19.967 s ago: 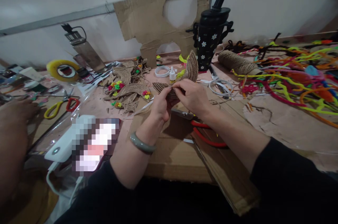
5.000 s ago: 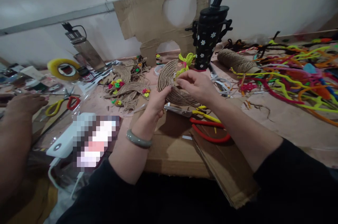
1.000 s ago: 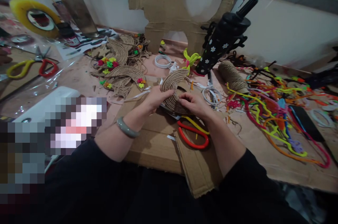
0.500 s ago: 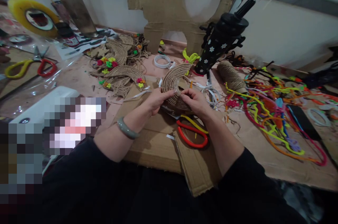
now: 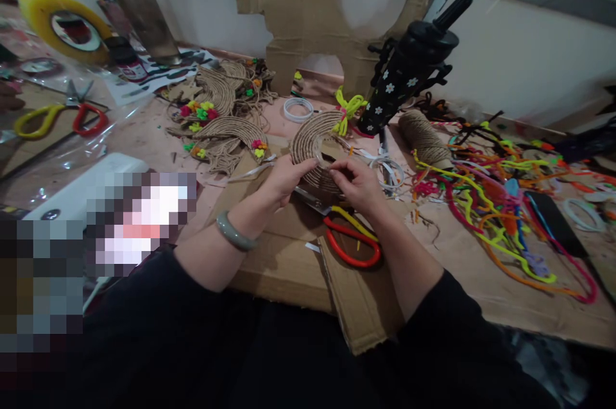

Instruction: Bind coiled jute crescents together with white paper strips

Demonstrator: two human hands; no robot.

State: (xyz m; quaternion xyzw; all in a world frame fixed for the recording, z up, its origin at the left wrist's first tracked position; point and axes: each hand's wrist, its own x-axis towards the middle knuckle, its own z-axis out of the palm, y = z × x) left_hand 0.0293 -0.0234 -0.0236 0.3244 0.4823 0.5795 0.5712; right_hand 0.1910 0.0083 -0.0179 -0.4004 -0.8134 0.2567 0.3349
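Observation:
A crescent of coiled jute twine [image 5: 308, 144] is held up over the cardboard, its inner curve facing right. My left hand [image 5: 290, 179] grips its lower left side, the thumb lying across the twine rows. On the other side my right hand [image 5: 355, 183] is closed in a pinch at the inner edge; what sits between its fingertips is too small to make out. A yellow pipe-cleaner bow [image 5: 347, 112] shows at the crescent's upper tip. Just below my hands, scissors with red and yellow handles [image 5: 353, 253] rest on the cardboard sheet [image 5: 274, 268].
Finished twine crescents and stars [image 5: 224, 139] lie at the back left. A black flowered tumbler [image 5: 397, 75] and a twine spool [image 5: 423, 138] stand behind on the right, near tangled pipe cleaners [image 5: 505, 235]. A tape roll [image 5: 29, 14] and second scissors [image 5: 72, 113] are left.
The crescent has turned slightly, so the yellow bow now shows fully at its upper tip. Both hands keep nearly the same place, and the whole view has shifted a little.

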